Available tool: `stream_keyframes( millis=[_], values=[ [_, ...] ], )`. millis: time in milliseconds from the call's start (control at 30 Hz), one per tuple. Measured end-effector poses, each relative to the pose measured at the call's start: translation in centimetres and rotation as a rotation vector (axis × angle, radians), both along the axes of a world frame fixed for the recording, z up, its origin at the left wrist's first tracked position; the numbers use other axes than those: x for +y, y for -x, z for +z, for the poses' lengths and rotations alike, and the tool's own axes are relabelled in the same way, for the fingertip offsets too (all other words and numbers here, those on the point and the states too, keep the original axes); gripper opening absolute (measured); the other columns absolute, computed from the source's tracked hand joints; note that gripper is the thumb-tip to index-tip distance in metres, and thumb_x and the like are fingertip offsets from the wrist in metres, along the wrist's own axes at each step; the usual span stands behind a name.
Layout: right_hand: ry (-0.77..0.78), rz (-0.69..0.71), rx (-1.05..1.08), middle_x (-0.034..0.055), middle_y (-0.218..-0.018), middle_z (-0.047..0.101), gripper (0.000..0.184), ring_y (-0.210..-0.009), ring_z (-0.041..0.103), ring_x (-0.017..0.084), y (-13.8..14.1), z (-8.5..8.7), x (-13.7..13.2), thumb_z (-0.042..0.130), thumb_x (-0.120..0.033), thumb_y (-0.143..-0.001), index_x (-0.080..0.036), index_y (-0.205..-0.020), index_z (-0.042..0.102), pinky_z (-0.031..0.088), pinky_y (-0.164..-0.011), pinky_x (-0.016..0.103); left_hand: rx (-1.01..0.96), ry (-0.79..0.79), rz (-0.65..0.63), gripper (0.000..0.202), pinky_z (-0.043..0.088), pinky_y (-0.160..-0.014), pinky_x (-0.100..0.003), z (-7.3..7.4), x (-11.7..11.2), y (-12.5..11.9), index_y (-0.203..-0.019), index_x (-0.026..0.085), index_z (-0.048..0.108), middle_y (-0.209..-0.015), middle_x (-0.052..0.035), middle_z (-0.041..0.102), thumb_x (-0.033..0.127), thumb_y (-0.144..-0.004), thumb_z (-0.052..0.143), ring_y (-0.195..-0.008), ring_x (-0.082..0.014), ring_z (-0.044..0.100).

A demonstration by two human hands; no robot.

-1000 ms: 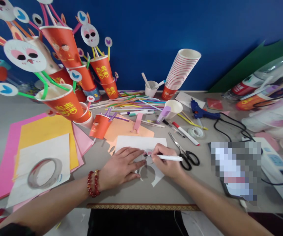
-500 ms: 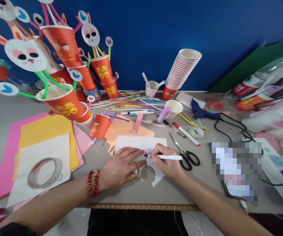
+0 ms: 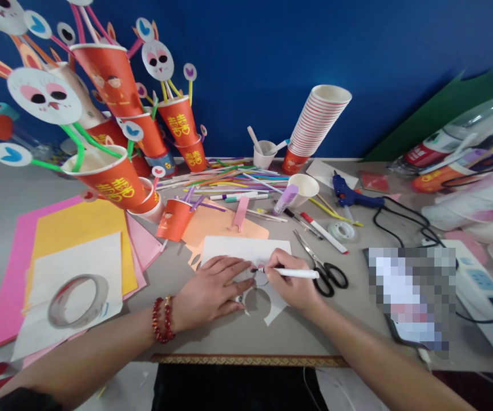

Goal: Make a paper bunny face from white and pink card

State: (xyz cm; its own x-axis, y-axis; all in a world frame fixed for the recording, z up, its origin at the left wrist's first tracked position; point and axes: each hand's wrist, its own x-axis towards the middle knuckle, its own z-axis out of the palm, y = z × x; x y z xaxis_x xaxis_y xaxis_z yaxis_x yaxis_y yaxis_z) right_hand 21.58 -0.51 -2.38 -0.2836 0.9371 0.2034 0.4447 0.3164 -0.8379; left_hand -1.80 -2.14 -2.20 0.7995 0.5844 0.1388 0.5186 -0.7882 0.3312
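Note:
A white sheet of paper (image 3: 246, 247) with cut-out gaps lies in front of me, and a drawn circle with pink and black eye marks shows between my hands. My left hand (image 3: 214, 285) rests flat on this sheet, fingers stretched out and holding nothing. In my right hand (image 3: 291, 283) is a white marker (image 3: 298, 274), gripped near its dark tip, which is at the eye marks. Black-handled scissors (image 3: 326, 271) lie just right of my right hand. Orange paper (image 3: 216, 222) sits behind the white sheet.
Orange cups with paper rabbit faces (image 3: 44, 96) crowd the left. A cup stack (image 3: 319, 120), pipe cleaners (image 3: 225, 180) and a blue glue gun (image 3: 358, 197) lie farther back. A tape roll (image 3: 77, 301) rests on coloured paper at left; a phone (image 3: 409, 297) is at right.
The marker tip has shifted very slightly within the eye marks, and a little more black shows there. My left hand and the paper have stayed in place.

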Motion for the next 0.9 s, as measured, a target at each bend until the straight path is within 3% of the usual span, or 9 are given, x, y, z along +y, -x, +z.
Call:
stream_keyframes(
  millis=[767, 900],
  values=[
    [0.019, 0.009, 0.036, -0.0034, -0.056, 0.054, 0.015, -0.051, 0.047, 0.012, 0.08, 0.14, 0.04, 0.052, -0.016, -0.078, -0.021, -0.064, 0.050, 0.036, -0.051, 0.023, 0.004, -0.002, -0.007, 0.047, 0.032, -0.111, -0.048, -0.15, 0.03, 0.02, -0.136, 0.025, 0.052, -0.151, -0.0090, 0.042, 0.049, -0.097, 0.047, -0.135, -0.0276, 0.040],
    [0.033, -0.032, 0.101, -0.0044, -0.054, 0.049, 0.016, -0.048, 0.042, 0.011, -0.07, 0.11, 0.03, 0.052, -0.017, -0.078, -0.021, -0.063, 0.049, 0.033, -0.048, 0.023, 0.013, -0.003, 0.000, 0.045, 0.031, -0.111, -0.047, -0.14, 0.03, 0.00, -0.135, 0.026, 0.052, -0.151, -0.0079, 0.042, 0.048, -0.097, 0.047, -0.135, -0.0272, 0.039]
  ],
)
